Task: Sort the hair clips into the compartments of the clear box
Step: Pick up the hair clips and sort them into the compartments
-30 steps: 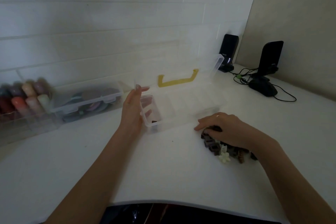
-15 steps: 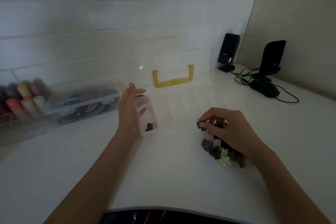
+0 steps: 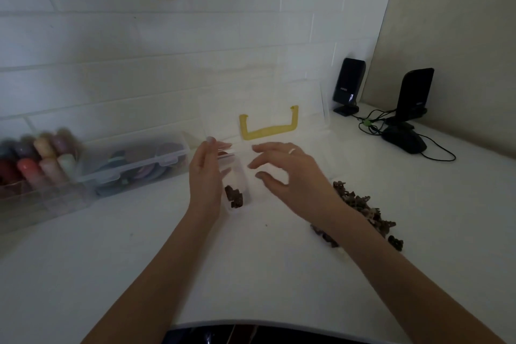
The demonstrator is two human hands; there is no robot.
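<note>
1. Clips first: the unsorted hair clips (image 3: 360,205) lie in a dark heap on the desk (image 3: 251,265) right of centre, partly under your right forearm. A few sorted clips (image 3: 234,196) already sit in the leftmost compartment of the clear box (image 3: 324,173), at mid-frame.
2. Your left hand (image 3: 205,176) rests flat against the box's left end, fingers straight and holding nothing. Your right hand (image 3: 284,169) hovers over the box with fingers spread and loose; no clip shows between them.
3. Likely slip: that forearm lies over the heap, so dragging it back could sweep clips across the desk or off the near edge.
4. The dividers are nearly invisible in this dim light, so a clip released from above could bounce into the wrong compartment. Lower your hand before letting go.
5. The raised lid with its yellow handle (image 3: 268,128) stands just behind your fingers; a knock could swing it shut or shove the light box.
6. Steady the box firmly, since it seems easy to slide.
</note>
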